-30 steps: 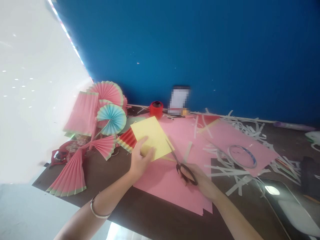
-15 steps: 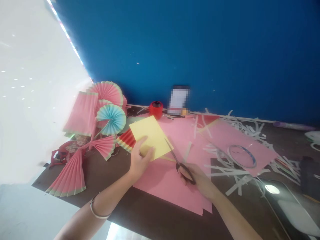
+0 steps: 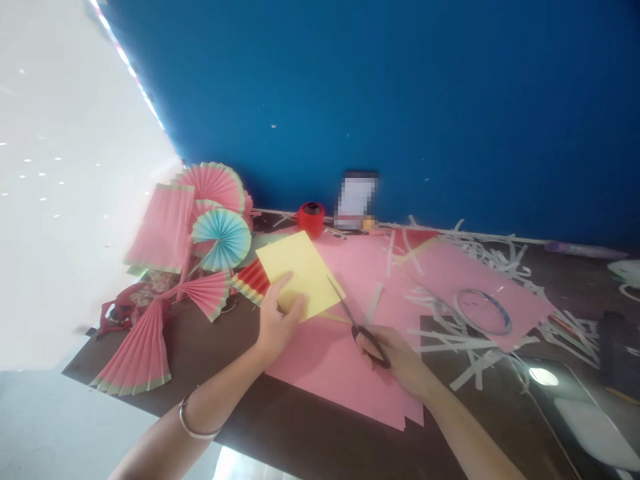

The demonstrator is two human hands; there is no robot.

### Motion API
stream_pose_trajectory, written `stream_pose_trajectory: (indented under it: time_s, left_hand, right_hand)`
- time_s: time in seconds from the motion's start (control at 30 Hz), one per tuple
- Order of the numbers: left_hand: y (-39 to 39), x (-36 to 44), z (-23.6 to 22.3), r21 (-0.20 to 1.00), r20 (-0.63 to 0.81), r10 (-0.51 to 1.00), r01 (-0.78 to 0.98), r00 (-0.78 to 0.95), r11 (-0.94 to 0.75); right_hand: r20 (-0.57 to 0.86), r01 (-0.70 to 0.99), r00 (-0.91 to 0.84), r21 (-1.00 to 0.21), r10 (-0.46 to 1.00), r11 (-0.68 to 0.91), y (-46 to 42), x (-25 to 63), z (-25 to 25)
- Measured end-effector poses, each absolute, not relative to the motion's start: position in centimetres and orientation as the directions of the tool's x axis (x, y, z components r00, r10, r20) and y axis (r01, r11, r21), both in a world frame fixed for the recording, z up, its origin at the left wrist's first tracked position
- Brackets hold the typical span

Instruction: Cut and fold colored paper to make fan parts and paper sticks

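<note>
A square of yellow paper is held by my left hand, thumb and fingers closed on its near left corner. My right hand grips a pair of scissors by the dark handles. The blades lie at the right edge of the yellow paper, pointing up and left. Under both hands is a stack of large pink paper sheets. A narrow yellow strip shows just below the yellow paper's lower edge. Behind my left hand sits a red pleated paper piece with a yellow border.
Pink pleated fans and a blue one pile up at left. A red tape roll stands at the back near the blue wall. White paper strips, a clear tape ring and a phone lie at right.
Almost nothing differs. The whole view has shifted very slightly; both hands, the yellow paper and the scissors keep their positions relative to each other.
</note>
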State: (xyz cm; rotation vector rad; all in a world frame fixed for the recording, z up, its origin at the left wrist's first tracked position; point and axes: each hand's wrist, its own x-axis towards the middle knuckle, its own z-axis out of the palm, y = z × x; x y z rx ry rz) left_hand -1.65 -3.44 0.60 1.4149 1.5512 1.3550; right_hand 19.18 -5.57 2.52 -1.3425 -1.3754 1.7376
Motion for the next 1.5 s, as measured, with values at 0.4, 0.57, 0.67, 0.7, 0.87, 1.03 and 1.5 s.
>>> stream_pose_trajectory:
  time_s: [0.4, 0.57, 0.67, 0.7, 0.87, 1.03, 1.5]
  left_hand:
    - [-3.43, -1.66, 0.37, 0.947, 0.19, 0.954, 0.3, -0.231, -0.116]
    - [-3.45, -1.64, 0.46, 0.941, 0.192, 0.954, 0.318, -0.231, -0.113]
    - [-3.49, -1.64, 0.6, 0.939, 0.198, 0.953, 0.324, -0.229, -0.117]
    - [-3.49, -1.64, 0.63, 0.939, 0.2, 0.952, 0.323, -0.23, -0.119]
    - [-3.46, -1.63, 0.59, 0.942, 0.198, 0.952, 0.315, -0.234, -0.119]
    - [-3.51, -1.62, 0.66, 0.944, 0.191, 0.953, 0.31, -0.236, -0.112]
    - [-3.43, -1.64, 0.47, 0.946, 0.195, 0.951, 0.302, -0.238, -0.119]
  right_hand:
    - [-0.348, 0.105, -0.349, -0.937, 0.87, -0.332, -5.59, 19.07, 2.55]
    - [-0.349, 0.099, -0.363, -0.936, 0.864, -0.337, -5.65, 18.98, 2.81]
    - [-0.347, 0.113, -0.351, -0.938, 0.87, -0.329, -5.7, 18.93, 2.87]
    - [-0.345, 0.117, -0.347, -0.939, 0.872, -0.325, -5.71, 18.93, 2.83]
    - [-0.337, 0.127, -0.36, -0.941, 0.87, -0.313, -5.67, 19.02, 2.6]
    - [-0.343, 0.155, -0.342, -0.939, 0.875, -0.308, -5.68, 18.94, 3.03]
    - [-0.355, 0.173, -0.313, -0.933, 0.881, -0.314, -5.69, 18.89, 3.24]
